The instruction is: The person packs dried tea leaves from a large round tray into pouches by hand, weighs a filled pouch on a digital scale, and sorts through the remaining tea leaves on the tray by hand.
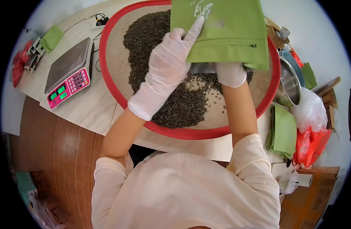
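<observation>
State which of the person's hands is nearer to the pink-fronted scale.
Left. The left hand is at the edge of the green bag facing the scale; the right hand is farther from it, partly hidden behind the bag.

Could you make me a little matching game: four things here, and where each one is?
1. Large green pouch with white writing
2. Pink-fronted, flat-topped scale
3. Stack of flat green pouches
4. Dark, loose granular material

A. Spread inside the big red-rimmed tray
B. On the pale tabletop, left of that tray
C. Beside the red plastic bag
D. Touched by the white-gloved left hand

Pairs: 1-D, 2-B, 3-C, 4-A
</observation>
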A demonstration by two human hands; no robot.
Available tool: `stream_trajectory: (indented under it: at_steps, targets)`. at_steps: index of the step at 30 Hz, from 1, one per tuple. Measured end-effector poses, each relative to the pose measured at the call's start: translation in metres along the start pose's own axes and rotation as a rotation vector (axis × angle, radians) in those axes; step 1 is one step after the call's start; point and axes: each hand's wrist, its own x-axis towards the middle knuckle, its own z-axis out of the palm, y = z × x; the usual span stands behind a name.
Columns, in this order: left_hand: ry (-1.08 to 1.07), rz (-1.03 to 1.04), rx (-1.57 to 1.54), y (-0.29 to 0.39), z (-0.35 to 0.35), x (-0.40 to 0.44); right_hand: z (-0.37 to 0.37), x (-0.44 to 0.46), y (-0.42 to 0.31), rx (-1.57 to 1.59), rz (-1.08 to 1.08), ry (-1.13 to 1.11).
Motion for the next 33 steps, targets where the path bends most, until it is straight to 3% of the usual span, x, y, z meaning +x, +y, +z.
stream_trajectory:
  at_steps: [5,6,9,10,11,13,15,17,18,19,21,25,27,29,31,33]
  targets:
    - [0.186,0.095,-0.418,-0.043,-0.044,0.011,-0.006,-0.002,0.044,-0.160,0.012,-0.055]
    - [0.232,0.168,-0.127,-0.045,-0.045,0.011,-0.007,-0.007,0.058,-0.224,0.009,-0.087]
    - [0.195,0.148,-0.101,-0.067,-0.039,0.007,0.004,-0.023,0.084,-0.433,-0.097,-0.233]
    - [-0.160,-0.231,0.050,-0.065,-0.054,0.012,0.016,-0.030,0.075,-0.428,-0.115,-0.276]
    - [-0.172,-0.239,0.055,-0.071,-0.059,0.017,0.034,-0.038,0.042,-0.241,0.124,-0.297]
    - [-0.209,-0.172,0.337,-0.095,-0.060,0.027,0.045,-0.067,-0.011,-0.399,-0.186,-0.457]
    - [-0.113,-0.082,0.253,-0.110,-0.065,0.024,0.046,-0.087,-0.037,-0.560,-0.578,-0.731]
    - [-0.133,-0.157,0.220,-0.106,-0.076,0.029,0.048,-0.128,-0.019,-0.692,-0.573,-0.764]
    - [-0.307,-0.429,0.081,-0.106,-0.084,0.042,0.050,-0.141,-0.008,-0.860,-0.504,-0.797]
    - [-0.311,-0.425,0.085,-0.115,-0.082,0.043,0.048,-0.153,0.007,-0.971,-0.408,-0.846]
    - [-0.260,-0.222,0.137,-0.135,-0.078,0.044,0.049,-0.171,0.027,-0.993,-0.313,-0.885]
    - [-0.207,-0.127,0.275,-0.127,-0.084,0.037,0.037,-0.162,0.074,-1.184,-0.009,-0.873]
    - [-0.439,-0.346,-0.061,-0.184,-0.077,0.039,0.023,-0.151,0.089,-1.153,0.107,-0.899]
    - [-0.405,-0.282,-0.127,-0.202,-0.068,0.035,0.016,-0.139,0.094,-1.172,0.197,-0.948]
    - [-0.375,-0.215,-0.194,-0.185,-0.070,0.038,0.015,-0.136,0.095,-1.218,0.205,-0.932]
    - [-0.509,-0.382,-0.066,-0.143,-0.076,0.042,0.012,-0.137,0.101,-1.144,0.312,-0.893]
